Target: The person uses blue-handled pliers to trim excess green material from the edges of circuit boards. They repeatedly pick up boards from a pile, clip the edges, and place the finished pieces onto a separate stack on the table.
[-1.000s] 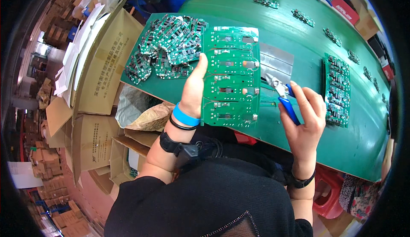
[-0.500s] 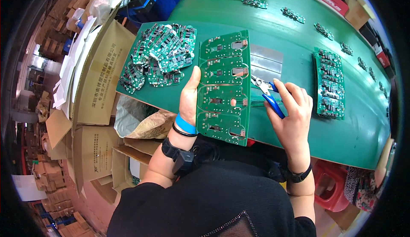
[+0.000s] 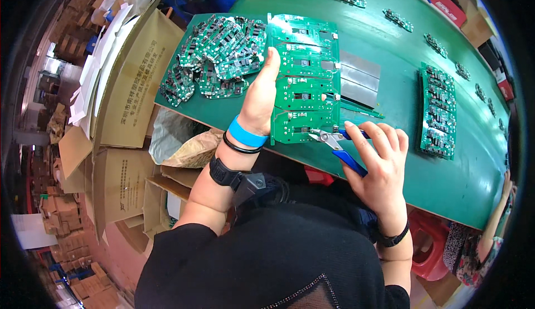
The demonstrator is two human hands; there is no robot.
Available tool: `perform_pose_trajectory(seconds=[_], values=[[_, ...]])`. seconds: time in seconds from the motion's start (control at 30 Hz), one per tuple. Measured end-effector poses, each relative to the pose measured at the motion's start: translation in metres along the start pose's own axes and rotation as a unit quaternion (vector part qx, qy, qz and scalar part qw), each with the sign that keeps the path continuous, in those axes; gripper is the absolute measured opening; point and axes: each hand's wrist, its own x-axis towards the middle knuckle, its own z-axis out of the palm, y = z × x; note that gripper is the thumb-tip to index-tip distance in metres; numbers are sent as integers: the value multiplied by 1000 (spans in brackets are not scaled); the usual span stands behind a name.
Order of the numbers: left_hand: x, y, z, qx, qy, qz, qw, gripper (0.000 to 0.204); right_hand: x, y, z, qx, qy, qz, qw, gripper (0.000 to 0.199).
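Note:
My left hand grips the left edge of a long green circuit board panel made of several joined boards, held above the green table. My right hand holds blue-handled cutters, whose metal jaws touch the panel's lower right edge. A blue band and a black band sit on my left wrist.
A heap of small separated green boards lies on the table's left end. Another board panel lies to the right, with small boards in a row along the far edge. Grey strips lie under the held panel. Cardboard boxes stand to the left. Another person's arm shows at the far right.
The held panel has shifted up and away from me. My right hand has brought the cutters from beside the panel's right side to its lower right edge.

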Motion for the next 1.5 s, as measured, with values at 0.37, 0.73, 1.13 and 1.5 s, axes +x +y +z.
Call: perform_pose_trajectory(seconds=[0.37, 0.73, 1.13, 1.5], values=[[-3, 0, 1, 34, -2, 26, 999, 57, 6, -4, 1, -25, -17, -11, 999, 64], [-2, 1, -1, 64, 7, 26, 998, 69, 6, -6, 0, -37, -15, -12, 999, 62], [-2, 1, 0, 79, -4, 45, 996, 68, 7, -6, -1, -46, -23, -13, 999, 62], [-1, 3, -1, 54, -8, 28, 998, 68, 8, -5, -3, -57, -2, -32, 998, 62]])
